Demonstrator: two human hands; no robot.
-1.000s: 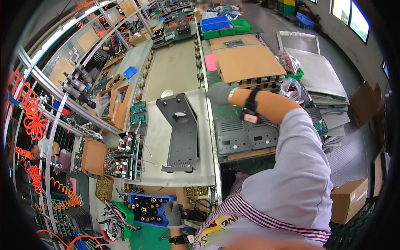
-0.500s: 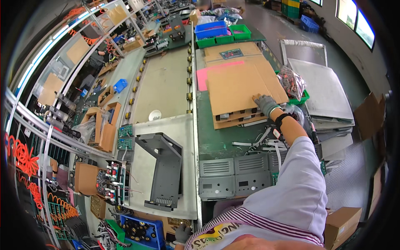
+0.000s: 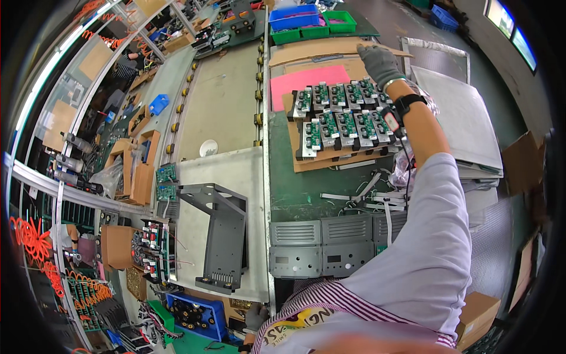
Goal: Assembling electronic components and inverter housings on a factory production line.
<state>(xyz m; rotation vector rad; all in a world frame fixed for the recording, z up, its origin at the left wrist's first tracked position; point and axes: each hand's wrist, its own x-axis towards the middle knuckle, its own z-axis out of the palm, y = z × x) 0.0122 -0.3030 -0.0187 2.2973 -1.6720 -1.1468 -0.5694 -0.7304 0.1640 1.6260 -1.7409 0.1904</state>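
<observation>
Far out on the right, my gloved right hand (image 3: 380,64) is closed on the near edge of a brown cardboard sheet (image 3: 318,53). The sheet is tipped up and seen almost edge-on. Below it lie two rows of green circuit boards with metal heat sinks (image 3: 348,125), resting on further cardboard layers (image 3: 303,165). My gloved left hand (image 3: 256,317) is low at the bench edge, beside a blue bin of round black parts (image 3: 197,317) and a tray of small brass-coloured pieces (image 3: 240,304). Its fingers are too small and partly hidden to read.
A grey metal housing (image 3: 224,236) stands on the pale board at centre-left. Grey vented panels (image 3: 295,261) line the near green bench, with white ribbon cables (image 3: 371,194) behind. Blue (image 3: 293,17) and green bins (image 3: 340,22) sit at the back. Flat grey sheets (image 3: 457,118) are stacked right.
My right hand has moved away from me, lifting the cardboard sheet's near edge and uncovering the circuit boards below. The left hand stays low by the blue bin.
</observation>
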